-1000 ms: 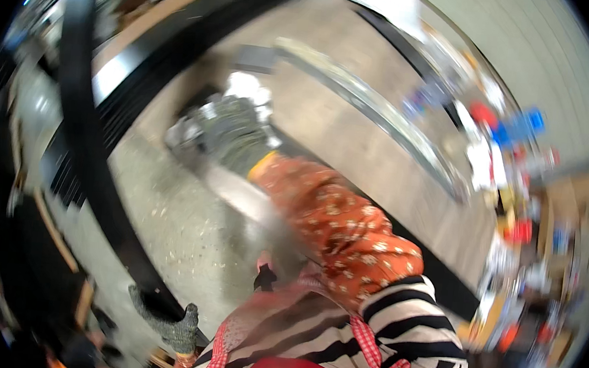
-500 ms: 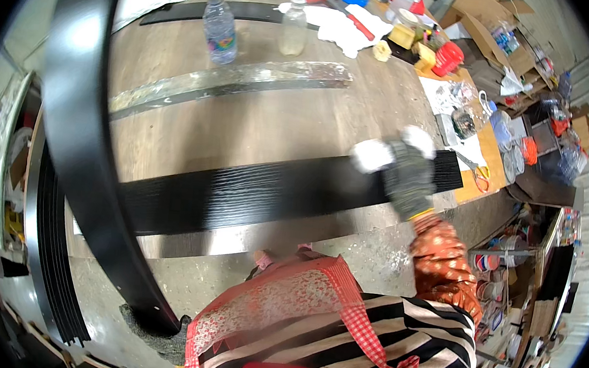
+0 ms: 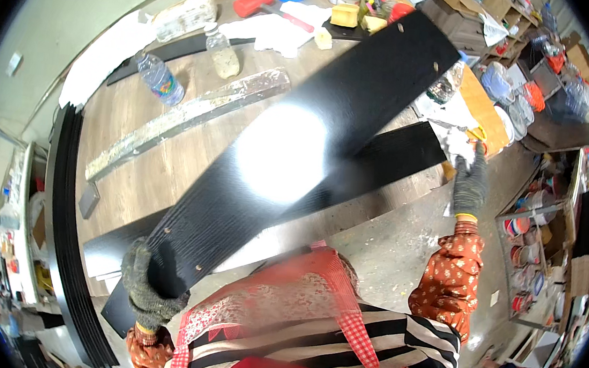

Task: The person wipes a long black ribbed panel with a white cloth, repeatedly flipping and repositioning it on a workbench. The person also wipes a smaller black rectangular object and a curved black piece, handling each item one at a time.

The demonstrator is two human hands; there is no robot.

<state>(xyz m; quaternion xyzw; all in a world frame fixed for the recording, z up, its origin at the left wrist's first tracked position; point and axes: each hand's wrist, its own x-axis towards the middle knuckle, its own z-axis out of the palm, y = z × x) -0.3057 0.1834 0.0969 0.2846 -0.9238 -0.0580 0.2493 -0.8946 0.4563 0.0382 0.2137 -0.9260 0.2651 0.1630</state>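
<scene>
My left hand (image 3: 145,286), in a dark grey knit glove, grips the lower-left end of a long black wood-grain board (image 3: 213,198). This board is held up at a slant, its far end reaching toward the upper right, and a bright glare lies on its middle. Beneath it a second black board (image 3: 402,155) lies along the near edge of the table, partly hidden. My right hand (image 3: 471,182), gloved too, is at the table's right corner, closed around a crumpled white cloth (image 3: 459,144). Beside its fingertips are yellow-handled scissors (image 3: 477,133).
A paint-spattered bar (image 3: 188,122) lies across the wooden table (image 3: 133,187), with two plastic bottles, one labelled (image 3: 160,80) and one cloudy (image 3: 222,53), behind it. Yellow sponges (image 3: 344,14) and white rags (image 3: 276,34) sit farther back. Black strips (image 3: 69,234) stand at the left.
The raised board has swung from upright at the left to a slant over the table. My left hand has come up with it; my right hand has left the lower board and moved right.
</scene>
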